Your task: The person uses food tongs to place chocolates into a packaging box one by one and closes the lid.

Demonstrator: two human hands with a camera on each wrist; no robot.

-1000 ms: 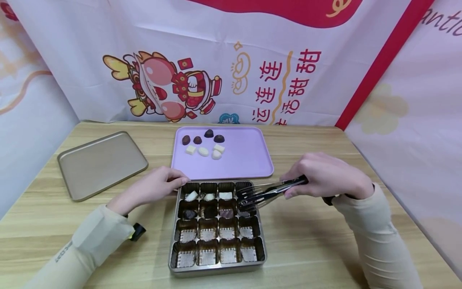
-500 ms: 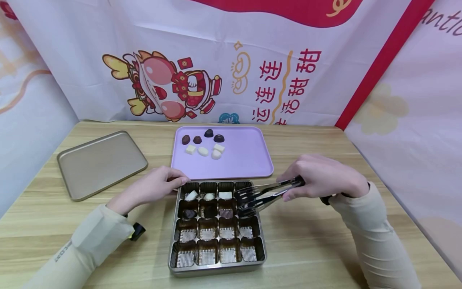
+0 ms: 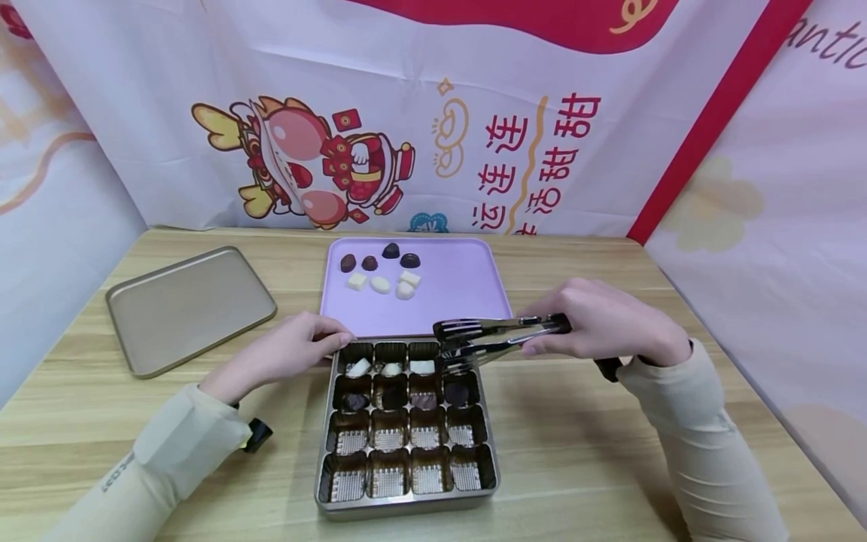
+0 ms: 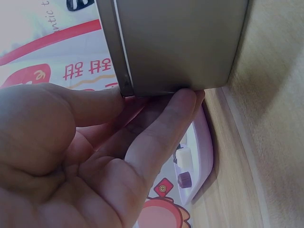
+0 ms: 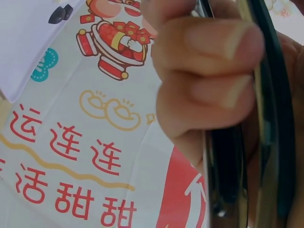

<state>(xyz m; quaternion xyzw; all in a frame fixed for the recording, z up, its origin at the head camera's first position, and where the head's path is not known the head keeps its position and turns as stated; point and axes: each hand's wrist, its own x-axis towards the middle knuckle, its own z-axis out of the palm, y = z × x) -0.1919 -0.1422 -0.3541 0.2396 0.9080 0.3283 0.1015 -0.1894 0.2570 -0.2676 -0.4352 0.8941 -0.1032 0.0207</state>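
My left hand [image 3: 291, 350] holds the back-left corner of a metal chocolate box [image 3: 406, 510]; in the left wrist view thumb and fingers touch its edge. My right hand [image 3: 596, 324] grips black serving tongs [image 3: 477, 327], whose arms stand apart over the back-right compartment with no chocolate seen between them. The box has a brown divided insert. White chocolates [image 3: 423, 366] lie in three back-row compartments; the fourth is hidden by the tongs. Along the second row lie several dark chocolates, the rightmost chocolate [image 3: 457, 394] now uncovered. The two front rows hold none.
Behind the box a purple tray [image 3: 460, 293] bears several dark chocolates [image 3: 409, 260] and white chocolates [image 3: 381, 284] at its left. A beige metal tray [image 3: 193, 309] lies at the left of the wooden table [image 3: 576, 467]. A printed cloth [image 3: 433, 60] hangs behind.
The tongs have risen from the second row's right compartment toward the back, and their arms have spread apart. A dark chocolate now shows in that compartment. My left hand has stayed in place.
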